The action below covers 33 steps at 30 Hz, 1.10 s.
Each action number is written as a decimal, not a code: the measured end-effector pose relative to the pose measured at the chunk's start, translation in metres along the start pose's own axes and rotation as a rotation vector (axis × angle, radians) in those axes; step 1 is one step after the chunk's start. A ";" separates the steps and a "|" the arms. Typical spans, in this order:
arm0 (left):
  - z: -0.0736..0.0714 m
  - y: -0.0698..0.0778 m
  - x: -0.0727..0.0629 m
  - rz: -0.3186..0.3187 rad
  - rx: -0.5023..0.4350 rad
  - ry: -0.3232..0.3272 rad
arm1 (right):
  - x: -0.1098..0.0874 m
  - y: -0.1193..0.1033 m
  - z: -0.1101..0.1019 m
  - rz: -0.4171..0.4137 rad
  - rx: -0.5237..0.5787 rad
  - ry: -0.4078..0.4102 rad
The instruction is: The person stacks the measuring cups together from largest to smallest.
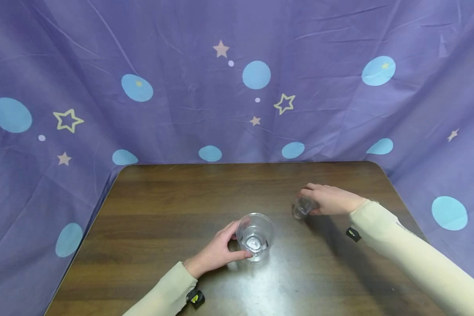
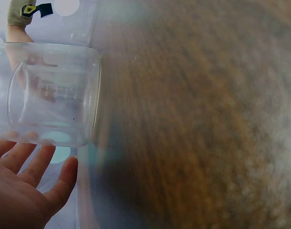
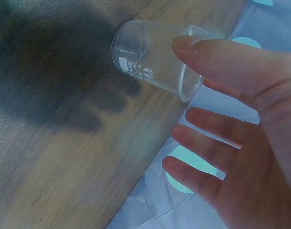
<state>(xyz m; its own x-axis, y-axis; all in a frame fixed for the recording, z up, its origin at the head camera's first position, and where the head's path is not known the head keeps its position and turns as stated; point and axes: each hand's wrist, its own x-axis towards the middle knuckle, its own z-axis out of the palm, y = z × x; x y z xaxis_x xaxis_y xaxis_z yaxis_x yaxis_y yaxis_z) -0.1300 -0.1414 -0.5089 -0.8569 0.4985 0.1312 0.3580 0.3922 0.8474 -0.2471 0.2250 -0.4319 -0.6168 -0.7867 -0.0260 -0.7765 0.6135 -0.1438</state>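
Observation:
A large clear beaker (image 1: pixel 260 228) with printed graduation marks stands upright on the wooden table. My left hand (image 1: pixel 221 251) holds its left side, thumb at the front and fingers behind; in the left wrist view several fingers (image 2: pixel 38 167) lie along the glass wall. Whether the large beaker holds liquid I cannot tell. Farther right and back is a small clear beaker (image 3: pixel 145 52) with white print. My right hand (image 1: pixel 329 199) pinches it near the rim between thumb and forefinger, the other fingers spread away from the glass. Its base is at the tabletop, and contact there is hard to judge.
The brown wooden table (image 1: pixel 162 193) has rounded far corners. A purple curtain (image 1: pixel 174 87) with blue dots and stars hangs close behind it and along both sides. A dark shadow falls under the right arm.

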 end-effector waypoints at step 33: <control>-0.001 0.001 0.000 -0.016 0.011 -0.016 | 0.004 0.006 0.006 0.024 0.060 -0.024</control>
<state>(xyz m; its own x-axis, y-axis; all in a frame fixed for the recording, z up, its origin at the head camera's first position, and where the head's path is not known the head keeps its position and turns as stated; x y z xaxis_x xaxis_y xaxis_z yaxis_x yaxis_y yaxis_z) -0.1302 -0.1414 -0.5077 -0.8567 0.5040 0.1096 0.3482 0.4084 0.8438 -0.2539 0.2248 -0.4391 -0.6316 -0.7734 -0.0542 -0.7516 0.6279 -0.2022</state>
